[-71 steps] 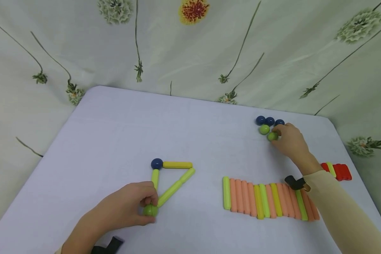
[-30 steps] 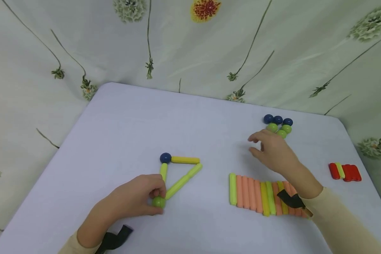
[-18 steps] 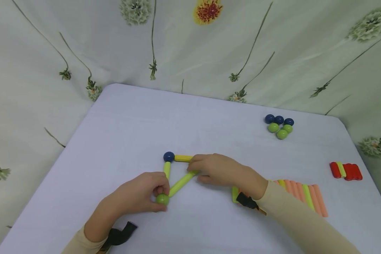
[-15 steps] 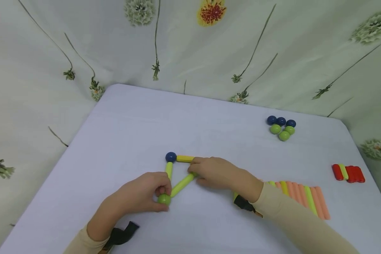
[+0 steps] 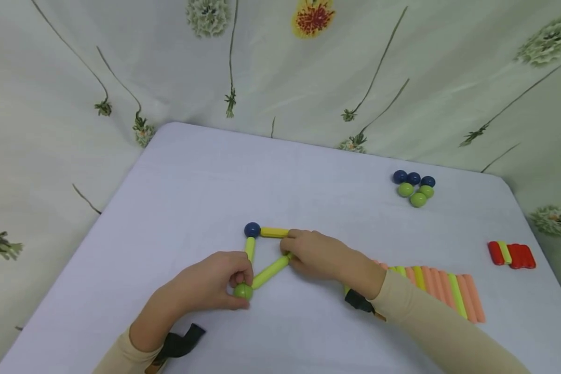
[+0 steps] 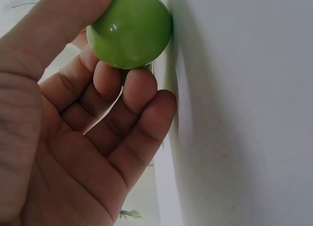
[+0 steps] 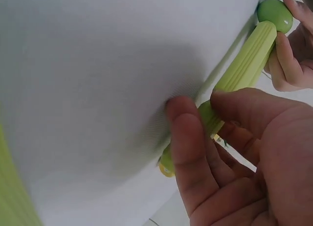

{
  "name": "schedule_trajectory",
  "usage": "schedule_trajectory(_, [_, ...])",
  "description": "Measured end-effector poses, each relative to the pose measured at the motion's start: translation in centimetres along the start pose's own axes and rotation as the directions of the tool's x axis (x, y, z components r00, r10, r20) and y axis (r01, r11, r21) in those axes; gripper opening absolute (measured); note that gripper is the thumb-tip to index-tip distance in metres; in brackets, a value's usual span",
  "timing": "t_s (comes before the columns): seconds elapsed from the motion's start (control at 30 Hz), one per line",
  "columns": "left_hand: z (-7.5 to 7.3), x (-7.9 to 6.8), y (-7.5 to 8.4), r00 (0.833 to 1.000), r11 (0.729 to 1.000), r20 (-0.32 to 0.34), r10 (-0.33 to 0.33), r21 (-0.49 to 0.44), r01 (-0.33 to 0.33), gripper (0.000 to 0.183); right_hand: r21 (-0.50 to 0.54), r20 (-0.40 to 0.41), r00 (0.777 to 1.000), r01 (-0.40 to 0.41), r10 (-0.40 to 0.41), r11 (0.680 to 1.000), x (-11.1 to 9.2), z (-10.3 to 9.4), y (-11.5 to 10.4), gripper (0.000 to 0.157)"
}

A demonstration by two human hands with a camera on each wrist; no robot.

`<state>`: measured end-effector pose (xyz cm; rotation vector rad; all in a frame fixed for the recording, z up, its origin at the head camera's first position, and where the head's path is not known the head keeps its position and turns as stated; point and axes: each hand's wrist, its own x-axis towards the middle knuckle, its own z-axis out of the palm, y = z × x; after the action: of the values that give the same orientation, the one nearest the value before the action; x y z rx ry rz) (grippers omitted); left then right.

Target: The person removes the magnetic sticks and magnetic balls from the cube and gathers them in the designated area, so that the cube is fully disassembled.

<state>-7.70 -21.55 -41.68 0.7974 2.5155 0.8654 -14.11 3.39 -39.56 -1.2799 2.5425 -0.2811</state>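
Note:
My left hand [image 5: 210, 283] pinches a green ball [image 6: 132, 33] between thumb and fingers at the near corner of a small shape on the table. From that ball a lime-green stick [image 5: 251, 248] leads up to a dark blue ball [image 5: 252, 229], where a yellow stick [image 5: 274, 232] runs right. A second lime-green stick [image 7: 249, 57] slants from the green ball to my right hand [image 5: 322, 257]. There my right thumb and fingers grip its far end, where another short green piece [image 7: 167, 160] shows below. The yellow stick's right end is hidden behind that hand.
Several blue and green balls [image 5: 413, 178] cluster at the back right. A row of salmon, yellow and lime sticks [image 5: 441, 291] lies partly under the right forearm. Red sticks [image 5: 522, 256] with a lime one lie near the right edge. Flowered cloth [image 5: 308, 78] hangs behind the table.
My right hand has left a green ball in the back cluster and come left to grip the slanting lime-green stick. My left hand has stayed on its green ball; the head view has shifted slightly.

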Motion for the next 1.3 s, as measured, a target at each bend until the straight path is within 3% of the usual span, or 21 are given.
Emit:
schedule_trajectory(0.13, [0.1,0.5,0.1,1.0,1.0,0.002,0.002,0.007,-0.002,0.036,-0.009,-0.016,0.999,-0.037,0.037,0.999,-0.4,0.0,0.5,0.007])
schedule_trajectory(0.27, [0.2,0.9,0.1,1.0,1.0,0.005,0.002,0.0,-0.002,0.036,0.041,-0.015,0.994,-0.107,0.108,0.993,-1.4,-0.8,1.3,0.017])
schedule_trajectory(0.4, [0.4,1.1,0.1,1.0,1.0,0.003,0.006,-0.01,-0.006,0.036,0.111,-0.105,0.982,-0.145,0.157,0.983,-3.6,-2.2,3.0,0.022])
schedule_trajectory(0.53, [0.5,1.2,0.0,1.0,1.0,-0.003,0.005,-0.009,-0.005,0.036,0.132,-0.254,0.948,-0.164,0.193,0.978,-7.1,-3.5,6.2,0.021])
schedule_trajectory(0.63, [0.5,1.0,0.0,1.0,1.0,-0.007,-0.001,-0.005,0.001,0.037,0.157,-0.306,0.907,-0.253,0.29,0.955,-10.4,-4.2,9.2,0.023])
schedule_trajectory(0.73, [0.4,0.7,-0.1,1.0,1.0,-0.013,-0.007,-0.014,0.007,0.038,0.195,-0.307,0.839,-0.406,0.449,0.893,-14.2,-4.7,12.3,0.029])
schedule_trajectory(0.93, [0.2,0.1,-0.2,0.999,0.999,-0.047,0.021,-0.025,-0.022,0.038,0.273,-0.279,0.648,-0.654,0.708,0.706,-22.9,-4.9,19.0,0.044])
schedule_trajectory(1.07, [0.2,-0.2,-0.5,0.998,0.999,-0.057,0.032,-0.014,-0.033,0.038,0.324,-0.246,0.521,-0.751,0.818,0.575,-27.9,-4.0,23.3,0.046])
schedule_trajectory(1.17, [0.2,-0.5,-0.5,0.998,0.999,-0.061,0.035,-0.006,-0.035,0.037,0.357,-0.189,0.413,-0.816,0.891,0.454,-30.6,-3.3,25.4,0.05])
schedule_trajectory(1.23, [0.3,-0.7,-0.5,0.997,0.999,-0.065,0.039,-0.008,-0.04,0.037,0.364,-0.143,0.361,-0.846,0.921,0.388,-31.9,-3.0,26.5,0.053])
schedule_trajectory(1.3, [0.3,-0.7,-0.5,0.998,0.999,-0.059,0.03,-0.022,-0.032,0.036,0.351,-0.106,0.332,-0.87,0.937,0.347,-33.1,-2.6,27.2,0.054])
